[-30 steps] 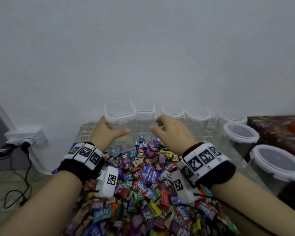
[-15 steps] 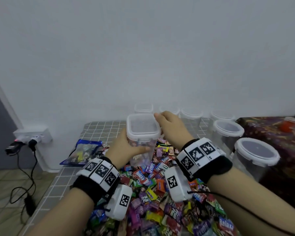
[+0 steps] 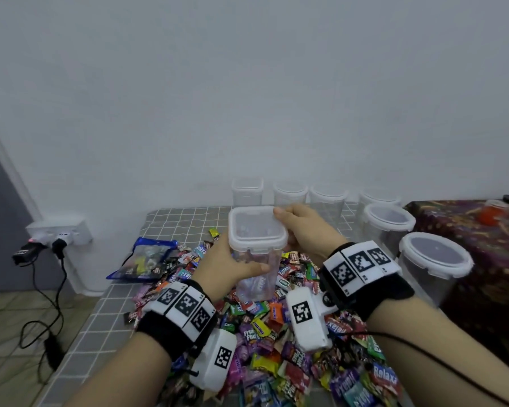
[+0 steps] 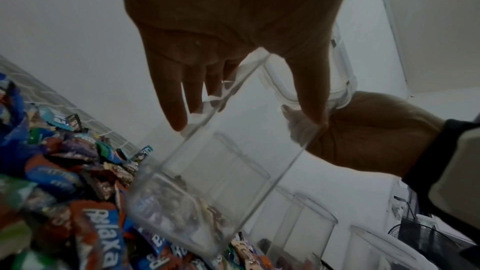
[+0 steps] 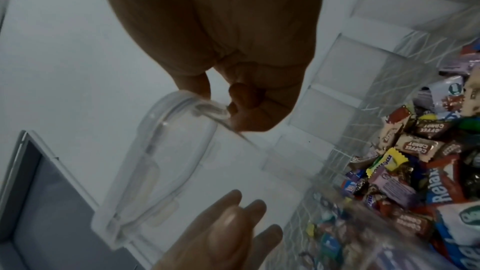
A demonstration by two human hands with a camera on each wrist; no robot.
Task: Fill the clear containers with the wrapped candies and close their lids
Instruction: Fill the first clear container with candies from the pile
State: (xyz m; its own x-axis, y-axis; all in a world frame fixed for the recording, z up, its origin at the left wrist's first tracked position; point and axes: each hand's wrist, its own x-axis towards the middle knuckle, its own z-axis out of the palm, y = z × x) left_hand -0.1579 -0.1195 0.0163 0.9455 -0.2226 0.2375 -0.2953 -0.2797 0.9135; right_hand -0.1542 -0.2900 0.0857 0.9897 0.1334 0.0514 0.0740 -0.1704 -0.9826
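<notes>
A tall square clear container point(image 3: 256, 259) with its lid point(image 3: 257, 227) on hangs above the pile of wrapped candies point(image 3: 265, 327). My left hand point(image 3: 232, 265) grips its body, thumb across the front and fingers point(image 4: 176, 110) down the far side. My right hand point(image 3: 303, 227) pinches the lid's right edge flap point(image 5: 207, 110) between thumb and curled fingers. The container point(image 4: 207, 171) looks empty; candies only show through its walls. My left fingers point(image 5: 233, 223) show through the clear wall in the right wrist view.
Several lidded clear containers point(image 3: 388, 221) stand along the wall and at the right, the nearest a big round one point(image 3: 435, 262). A blue candy bag point(image 3: 144, 259) lies left on the checked table point(image 3: 100, 318). A socket with cables point(image 3: 53, 239) is at far left.
The square container has been lifted from the row at the wall and brought toward me over the candy pile, my left hand holding its body and my right hand now at the lid edge.
</notes>
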